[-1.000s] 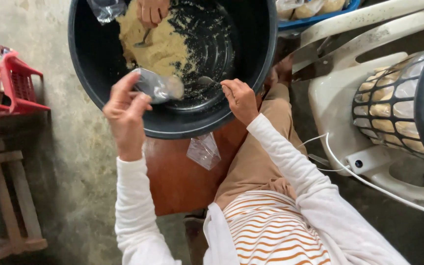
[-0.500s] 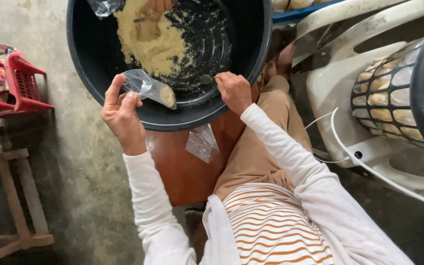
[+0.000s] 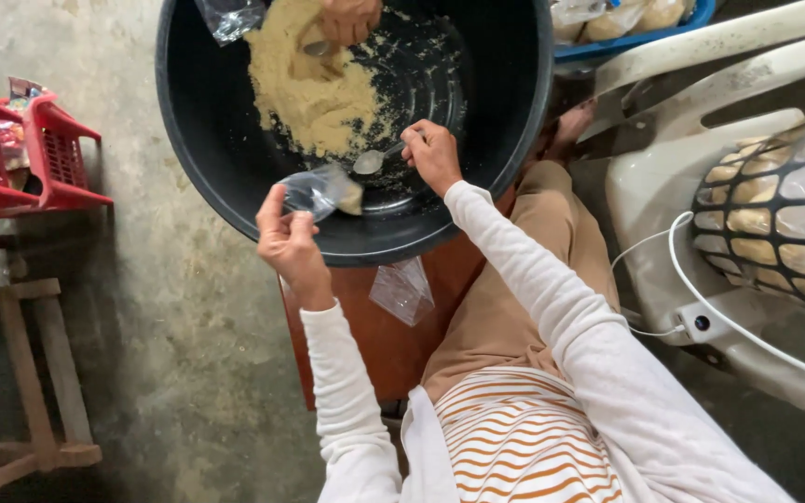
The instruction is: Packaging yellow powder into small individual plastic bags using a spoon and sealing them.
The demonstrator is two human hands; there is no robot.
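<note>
— What is the left hand (image 3: 288,240) doing?

— It is raised at the near rim of the tub (image 3: 199,163), fingers pinched shut on the mouth of a small clear bag (image 3: 320,190). The bag hangs just inside the rim, with a little yellow-brown stuff in its far end.

— And the right hand (image 3: 432,153)?

— Curled closed around the handle of a spoon (image 3: 376,158). The bowl of the spoon points left toward the bag, just short of it. Whether the spoon carries anything cannot be told.

— Where is the meal?

— The meal (image 3: 309,88) lies heaped in the far left part of the tub, well beyond the spoon, with crumbs scattered over the black bottom.

— Anyone else at it?

— Another person's hand (image 3: 350,19) reaches in at the top edge, over the heap, with a second clear bag (image 3: 229,16) just to its left.

— What holds the tub?

— It rests on a reddish-brown stand (image 3: 365,335) in front of the person's knees. A spare empty bag (image 3: 403,290) lies on that stand, below the rim.

— And around it?

— Bare grey concrete floor (image 3: 170,307). Red baskets (image 3: 39,158) sit at the left on a wooden stool (image 3: 20,373). At the right stands a white fan (image 3: 775,214) with a white cord (image 3: 673,270).
</note>
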